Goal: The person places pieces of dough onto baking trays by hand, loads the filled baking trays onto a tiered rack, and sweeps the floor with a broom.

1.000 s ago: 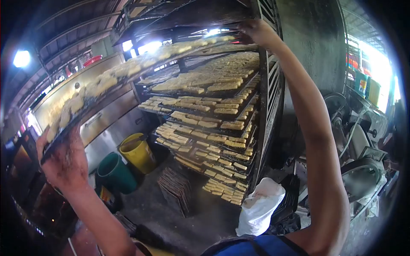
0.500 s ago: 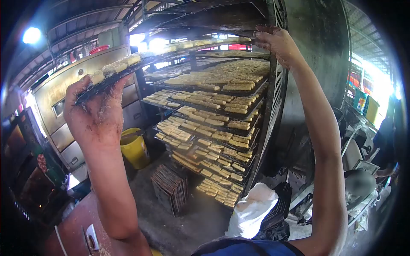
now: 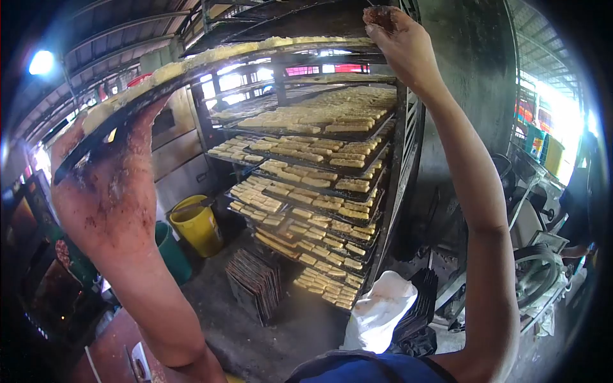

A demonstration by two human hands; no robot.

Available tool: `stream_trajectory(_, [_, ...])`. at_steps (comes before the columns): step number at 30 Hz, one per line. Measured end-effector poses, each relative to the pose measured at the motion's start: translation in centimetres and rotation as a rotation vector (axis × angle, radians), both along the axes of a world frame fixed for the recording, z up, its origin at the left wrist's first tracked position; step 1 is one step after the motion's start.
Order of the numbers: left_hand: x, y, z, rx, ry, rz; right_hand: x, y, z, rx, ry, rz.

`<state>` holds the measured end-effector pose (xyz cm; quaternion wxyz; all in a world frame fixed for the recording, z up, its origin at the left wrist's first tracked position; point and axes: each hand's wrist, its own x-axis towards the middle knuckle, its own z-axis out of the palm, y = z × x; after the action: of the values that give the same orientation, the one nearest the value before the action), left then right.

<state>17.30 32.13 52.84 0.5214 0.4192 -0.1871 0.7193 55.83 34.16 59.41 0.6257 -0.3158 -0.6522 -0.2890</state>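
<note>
My left hand [image 3: 105,166] grips the near left end of a dark baking tray [image 3: 143,99] from below, its fingers wrapped round the edge. Pale bread pieces [image 3: 204,57] lie along this tray, whose far end reaches in among the upper levels of a tall metal rack [image 3: 401,147]. High at the rack's right post is my right hand [image 3: 396,32], with curled fingers; what they hold, if anything, cannot be made out. Below, trays of pale bread sticks [image 3: 325,115] fill several levels of the rack.
A yellow bucket [image 3: 195,226] and a green bin [image 3: 171,252] stand left of the rack. Dark trays [image 3: 254,284] stand stacked on the floor. A white sack [image 3: 380,313] is at the rack's foot, with metal equipment [image 3: 539,268] at the right. Part of another person shows at the far right.
My left hand first moved right with the tray, then back left and up in view. The tray's far end now appears higher. My right hand has risen along the rack post.
</note>
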Motion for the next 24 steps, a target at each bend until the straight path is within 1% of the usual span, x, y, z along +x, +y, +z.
stream_trajectory(2, [0.9,0.0,0.6,0.017,0.012,0.011,0.0,0.3,0.6,0.042,0.011,0.026])
stream_trajectory(4, [1.9,0.4,1.1,0.044,0.035,0.03,0.0,0.1,1.3,-0.03,0.007,-0.401])
stream_trajectory(5, [2.5,1.0,1.4,0.041,0.004,0.08,0.3,0.4,1.4,-0.027,0.007,-0.4])
stream_trajectory(6, [2.9,1.5,1.4,0.044,0.003,0.081,0.7,1.1,1.5,-0.035,-0.012,-0.364])
stream_trajectory(8, [3.8,2.2,1.7,0.022,0.014,-0.059,1.8,2.3,2.0,-0.039,-0.032,-0.329])
stream_trajectory(10, [5.4,2.2,2.1,-0.021,-0.017,-0.031,2.7,3.1,2.3,-0.026,-0.063,-0.396])
stream_trajectory(13, [7.0,2.9,2.4,-0.024,-0.031,-0.068,4.3,3.9,2.7,-0.073,-0.051,-0.463])
stream_trajectory(14, [7.8,2.8,2.4,-0.026,-0.023,-0.115,4.7,4.3,2.8,-0.078,-0.051,-0.466])
stream_trajectory(16, [9.4,2.7,2.4,-0.03,-0.015,-0.165,5.1,4.5,2.9,-0.156,0.002,-0.64])
stream_trajectory(17, [10.1,3.0,2.5,0.038,0.001,-0.127,5.5,4.4,2.8,-0.16,0.004,-0.642])
stream_trajectory(18, [10.9,3.0,2.7,0.109,0.016,-0.09,5.5,3.7,2.8,-0.203,0.007,-0.582])
stream_trajectory(19, [11.6,2.9,3.1,0.088,0.032,-0.153,5.6,3.3,2.8,-0.247,0.009,-0.522])
stream_trajectory(20, [12.4,2.7,3.6,0.085,0.033,-0.156,5.8,3.2,2.8,-0.25,0.01,-0.524])
stream_trajectory(22, [14.3,2.6,4.6,0.076,0.05,-0.179,6.4,3.2,2.8,-0.168,-0.029,-0.511])
stream_trajectory(23, [15.3,3.1,4.8,0.103,0.094,-0.112,6.6,3.2,3.0,-0.18,-0.049,-0.567])
stream_trajectory(24, [16.1,3.7,5.3,0.103,0.096,-0.116,7.0,3.2,3.0,-0.18,-0.047,-0.571])
